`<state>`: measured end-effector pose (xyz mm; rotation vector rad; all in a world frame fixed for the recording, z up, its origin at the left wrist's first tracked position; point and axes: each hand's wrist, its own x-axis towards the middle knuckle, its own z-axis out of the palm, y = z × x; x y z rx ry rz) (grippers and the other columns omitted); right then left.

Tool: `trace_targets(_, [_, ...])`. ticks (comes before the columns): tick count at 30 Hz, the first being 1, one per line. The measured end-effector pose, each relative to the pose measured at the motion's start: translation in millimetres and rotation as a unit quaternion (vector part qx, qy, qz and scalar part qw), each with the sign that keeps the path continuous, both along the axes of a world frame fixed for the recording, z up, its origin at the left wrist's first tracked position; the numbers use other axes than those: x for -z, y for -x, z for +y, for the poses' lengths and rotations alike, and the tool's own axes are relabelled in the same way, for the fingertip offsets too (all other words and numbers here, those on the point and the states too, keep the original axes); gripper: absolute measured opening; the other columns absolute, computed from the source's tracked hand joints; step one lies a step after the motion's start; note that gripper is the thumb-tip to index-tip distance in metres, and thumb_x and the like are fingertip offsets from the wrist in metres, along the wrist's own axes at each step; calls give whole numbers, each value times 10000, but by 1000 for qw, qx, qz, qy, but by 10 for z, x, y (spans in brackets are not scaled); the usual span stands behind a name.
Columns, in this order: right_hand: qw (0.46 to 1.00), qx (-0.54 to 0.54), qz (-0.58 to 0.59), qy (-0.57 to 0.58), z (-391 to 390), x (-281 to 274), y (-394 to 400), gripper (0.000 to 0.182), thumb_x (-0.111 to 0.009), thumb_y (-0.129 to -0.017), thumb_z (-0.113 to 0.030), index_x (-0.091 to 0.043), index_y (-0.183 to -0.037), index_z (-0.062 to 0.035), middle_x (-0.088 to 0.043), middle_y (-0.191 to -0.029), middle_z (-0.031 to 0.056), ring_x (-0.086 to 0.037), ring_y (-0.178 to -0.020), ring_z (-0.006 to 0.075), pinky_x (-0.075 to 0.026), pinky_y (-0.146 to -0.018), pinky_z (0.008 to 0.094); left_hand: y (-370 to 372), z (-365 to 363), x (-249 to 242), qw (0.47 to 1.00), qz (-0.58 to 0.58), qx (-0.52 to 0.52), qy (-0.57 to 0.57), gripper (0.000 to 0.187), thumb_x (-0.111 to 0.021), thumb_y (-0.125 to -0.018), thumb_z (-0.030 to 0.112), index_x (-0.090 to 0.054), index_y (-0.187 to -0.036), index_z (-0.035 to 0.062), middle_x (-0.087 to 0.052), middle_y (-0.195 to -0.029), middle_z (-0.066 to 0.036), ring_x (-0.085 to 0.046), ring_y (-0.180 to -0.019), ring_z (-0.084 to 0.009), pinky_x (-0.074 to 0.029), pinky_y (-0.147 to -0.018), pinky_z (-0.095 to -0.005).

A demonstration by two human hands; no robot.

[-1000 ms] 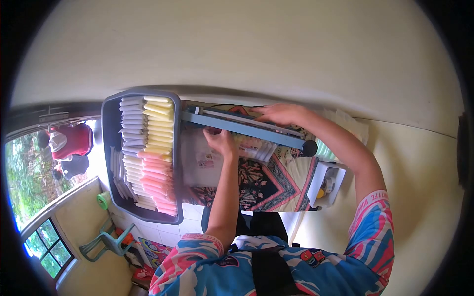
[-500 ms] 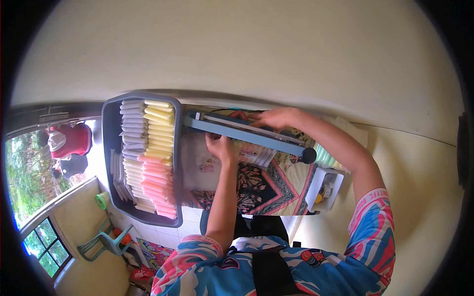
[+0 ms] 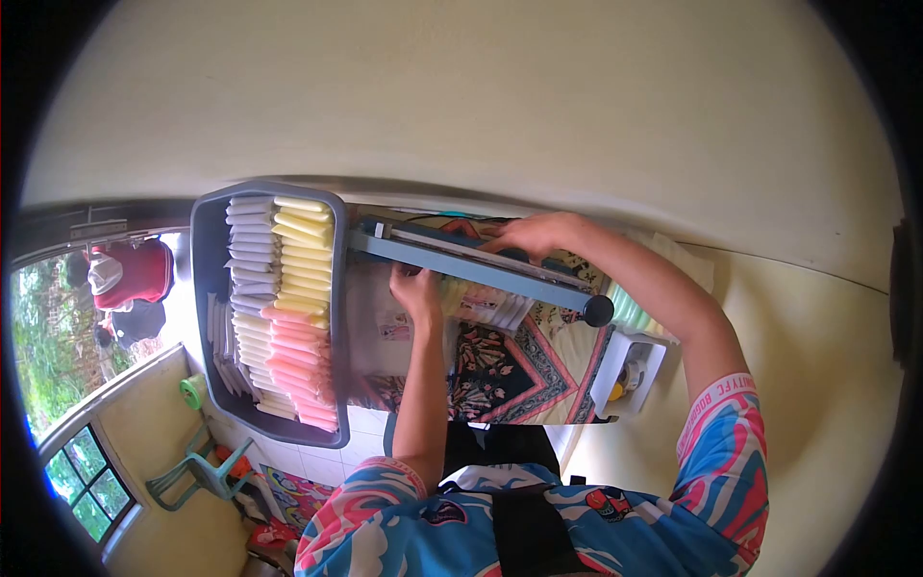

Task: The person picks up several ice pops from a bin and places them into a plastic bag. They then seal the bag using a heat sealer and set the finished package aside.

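Observation:
A long blue-grey bar device (image 3: 481,267) with a black round end lies slanted across the patterned cloth (image 3: 490,370). My left hand (image 3: 415,288) is at the near edge of the bar, over a clear plastic packet (image 3: 385,332); its fingertips are partly hidden under the bar. My right hand (image 3: 534,234) rests on the far side of the device, fingers bent over its strip. What either hand grips cannot be made out. Close to my left hand, small printed packets (image 3: 486,303) lie below the bar.
A grey tub (image 3: 341,385) holds rows of lilac, yellow and pink packets (image 3: 303,361). A white box (image 3: 630,370) with tape-like rolls sits at the right, near green packets (image 3: 630,303). Green chair (image 3: 207,471) at lower left; people (image 3: 135,279) outside.
My left hand has shifted slightly left along the bar. My right hand has stayed near the same spot, its fingers more bent. The whole view has moved a little.

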<state>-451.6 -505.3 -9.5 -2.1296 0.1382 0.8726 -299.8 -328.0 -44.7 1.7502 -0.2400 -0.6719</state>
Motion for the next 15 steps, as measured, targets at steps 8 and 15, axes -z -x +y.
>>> trace_targets(8, [997,7,-78,12,16,90,64,1029,-756,-507,38,-332,-1392,-273,-538,-1243,105,-504,-1115,355,-449,-890,437,-260,200,-353,989,98,86,-69,241,-674,-742,-8,-579,-962,-8,-647,-862,-50,-599,-726,-117,-449,-554,-223])
trace_targets(15, [1000,-16,-10,-10,-26,-3,0,1046,-776,-496,-46,-308,-1400,-280,-381,-1376,181,-390,-1237,393,-402,-968,456,-521,36,-714,960,-205,186,49,123,-661,-760,4,-620,-875,-11,-656,-814,-100,-618,-721,-145,-473,-630,-249])
